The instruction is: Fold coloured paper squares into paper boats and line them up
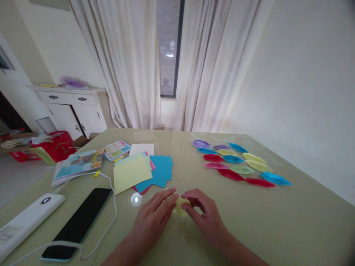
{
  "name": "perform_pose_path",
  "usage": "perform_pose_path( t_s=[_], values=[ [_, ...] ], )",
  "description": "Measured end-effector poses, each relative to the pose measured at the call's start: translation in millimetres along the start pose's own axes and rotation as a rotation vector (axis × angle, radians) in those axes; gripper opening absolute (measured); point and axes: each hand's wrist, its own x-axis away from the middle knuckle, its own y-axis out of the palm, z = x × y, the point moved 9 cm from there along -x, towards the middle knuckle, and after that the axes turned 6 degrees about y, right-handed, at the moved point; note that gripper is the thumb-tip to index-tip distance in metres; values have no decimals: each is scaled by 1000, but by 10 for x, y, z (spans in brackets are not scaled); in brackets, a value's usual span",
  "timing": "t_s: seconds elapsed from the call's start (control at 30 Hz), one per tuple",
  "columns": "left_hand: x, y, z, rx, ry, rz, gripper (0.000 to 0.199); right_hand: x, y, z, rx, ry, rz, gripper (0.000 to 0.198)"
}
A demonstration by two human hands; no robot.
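A small pale yellow piece of paper (pixel 181 207) is between my hands near the table's front edge, partly hidden by my fingers. My right hand (pixel 206 212) pinches its right side between thumb and bent forefinger. At the left side of the paper, my left hand (pixel 155 216) has its fingers together and pressed against it; the left thumb is hidden. Just beyond my left hand lies a fanned stack of square paper sheets, with a pale yellow sheet (pixel 131 173) on top and blue sheets (pixel 161 168) to its right. Several folded paper leaf shapes (pixel 231 172) in red, blue, purple, yellow, green and pink lie at the right.
On the left are a black-screened phone (pixel 79 221), a white power bank (pixel 29 223) and a looping white cable (pixel 114 207). Booklets (pixel 79 164) lie at the far left. The table (pixel 249 225) has a glossy top; curtains (pixel 133 66) hang beyond it.
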Motion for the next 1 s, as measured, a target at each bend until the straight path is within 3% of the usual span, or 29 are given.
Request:
perform_pose_path(
  t_s=[0.2, 0.43, 0.6, 0.77, 1.0],
  values=[
    [18, 11, 4, -11, 15, -19, 20, -11, 16, -89, 40, -71, -24, 6],
    [65, 139, -145, 181, -230, -96, 15, 8, 65, -123, 86, -141, -109, 15],
    [62, 167, -169, 294, -248, -114, 18, 11, 89, -177, 103, -172, -202, 28],
    [19, 99, -121, 330, -251, -117, 25, 39, 130, -149, 163, -145, -277, 36],
    [-17, -92, -190, 235, -306, -41, 13, 13, 61, -62, 184, -78, -223, 35]
  ],
)
